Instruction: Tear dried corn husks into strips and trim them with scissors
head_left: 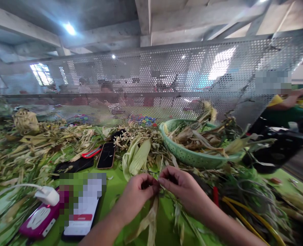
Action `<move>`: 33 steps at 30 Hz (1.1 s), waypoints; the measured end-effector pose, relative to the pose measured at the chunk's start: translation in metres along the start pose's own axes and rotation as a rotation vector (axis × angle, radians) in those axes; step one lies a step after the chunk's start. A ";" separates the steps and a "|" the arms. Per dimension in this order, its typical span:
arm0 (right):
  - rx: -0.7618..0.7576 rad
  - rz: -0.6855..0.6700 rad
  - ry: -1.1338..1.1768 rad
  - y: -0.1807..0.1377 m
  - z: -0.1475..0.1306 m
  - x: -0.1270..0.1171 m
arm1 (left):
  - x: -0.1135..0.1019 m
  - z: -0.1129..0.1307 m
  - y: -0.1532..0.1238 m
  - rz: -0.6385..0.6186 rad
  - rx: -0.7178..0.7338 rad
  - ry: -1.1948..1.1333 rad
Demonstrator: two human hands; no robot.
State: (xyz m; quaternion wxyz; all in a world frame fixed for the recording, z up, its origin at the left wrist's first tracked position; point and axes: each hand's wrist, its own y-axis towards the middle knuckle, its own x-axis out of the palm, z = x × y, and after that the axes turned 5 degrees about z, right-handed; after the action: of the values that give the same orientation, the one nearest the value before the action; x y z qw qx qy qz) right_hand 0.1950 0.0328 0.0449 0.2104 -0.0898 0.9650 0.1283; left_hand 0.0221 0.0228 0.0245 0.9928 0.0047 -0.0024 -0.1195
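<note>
My left hand (142, 186) and my right hand (178, 181) meet fingertip to fingertip over the green tabletop, both closed in a pinch. From between them hangs a pale, dry corn husk strip (153, 218), its upper end hidden by the fingers. Thin green husk shreds (177, 213) lie or dangle below my right hand; I cannot tell whether they are joined to the strip. Just beyond my left hand rests a bundle of pale green corn husks (140, 157).
A green plastic basket (187, 157) full of dry husks stands behind my right hand. At left lie a lit phone (83, 212), a purple power strip (42, 218), a dark phone (106, 155) and a red utility knife (91, 152). Yellow-handled pliers (254, 218) lie at right. A perforated metal screen (131, 75) crosses behind.
</note>
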 end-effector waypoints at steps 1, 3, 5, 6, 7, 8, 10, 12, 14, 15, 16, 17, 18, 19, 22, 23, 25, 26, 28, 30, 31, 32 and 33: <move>-0.011 0.004 -0.022 -0.002 -0.001 0.001 | 0.000 0.000 0.000 0.002 -0.023 -0.028; -0.043 0.016 -0.088 -0.005 -0.004 0.003 | 0.000 0.001 -0.002 0.019 -0.069 -0.087; -0.094 0.027 -0.177 -0.009 -0.007 0.004 | -0.001 0.002 -0.002 0.035 -0.104 -0.143; -0.129 0.031 -0.225 -0.010 -0.009 0.004 | -0.001 0.002 -0.003 0.035 -0.117 -0.167; -0.167 0.032 -0.270 -0.012 -0.010 0.005 | -0.001 0.002 -0.002 0.034 -0.126 -0.191; -0.207 0.032 -0.309 -0.014 -0.011 0.005 | -0.002 0.002 -0.002 0.030 -0.131 -0.219; -0.274 0.027 -0.370 -0.018 -0.012 0.006 | -0.003 0.000 -0.001 0.035 -0.153 -0.277; -0.312 0.010 -0.403 -0.021 -0.013 0.007 | -0.005 -0.001 0.001 0.053 -0.181 -0.324; -0.323 -0.012 -0.392 -0.023 -0.013 0.005 | -0.006 -0.002 0.002 0.072 -0.194 -0.340; -0.320 -0.018 -0.371 -0.022 -0.013 0.004 | -0.006 -0.002 0.002 0.079 -0.193 -0.337; -0.306 -0.019 -0.345 -0.021 -0.012 0.003 | -0.007 -0.002 0.002 0.086 -0.187 -0.330; -0.284 -0.011 -0.319 -0.020 -0.012 0.002 | -0.007 -0.002 0.002 0.090 -0.182 -0.319; -0.256 0.005 -0.299 -0.018 -0.011 0.000 | -0.006 -0.001 0.001 0.093 -0.174 -0.305; -0.226 0.023 -0.286 -0.016 -0.011 -0.001 | -0.006 0.000 0.001 0.094 -0.165 -0.292; -0.161 0.042 -0.258 -0.011 -0.007 -0.002 | -0.004 0.003 -0.001 0.092 -0.118 -0.255; -0.153 0.032 -0.247 -0.011 -0.006 -0.001 | -0.004 0.003 -0.001 0.089 -0.101 -0.237; -0.146 0.012 -0.228 -0.010 -0.004 0.000 | -0.003 0.004 -0.002 0.085 -0.058 -0.184; -0.148 0.010 -0.225 -0.010 -0.003 0.001 | -0.003 0.004 -0.002 0.086 -0.037 -0.150; -0.159 0.018 -0.240 -0.010 -0.002 0.002 | -0.002 0.005 -0.002 0.097 -0.004 -0.084; -0.173 0.035 -0.285 -0.010 -0.002 0.002 | -0.001 0.005 -0.002 0.120 0.019 -0.027; -0.182 0.044 -0.318 -0.011 -0.002 0.003 | -0.001 0.005 -0.003 0.131 0.027 -0.001; -0.192 0.053 -0.355 -0.011 -0.002 0.003 | -0.001 0.005 -0.003 0.142 0.035 0.024; -0.208 0.062 -0.395 -0.012 -0.001 0.003 | 0.000 0.005 -0.003 0.152 0.040 0.043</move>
State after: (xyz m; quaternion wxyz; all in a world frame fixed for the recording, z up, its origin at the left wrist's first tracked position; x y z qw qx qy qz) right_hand 0.1944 0.0207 0.0420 0.3810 -0.0543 0.8888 0.2488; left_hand 0.0212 0.0202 0.0294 0.9986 0.0267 0.0163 -0.0436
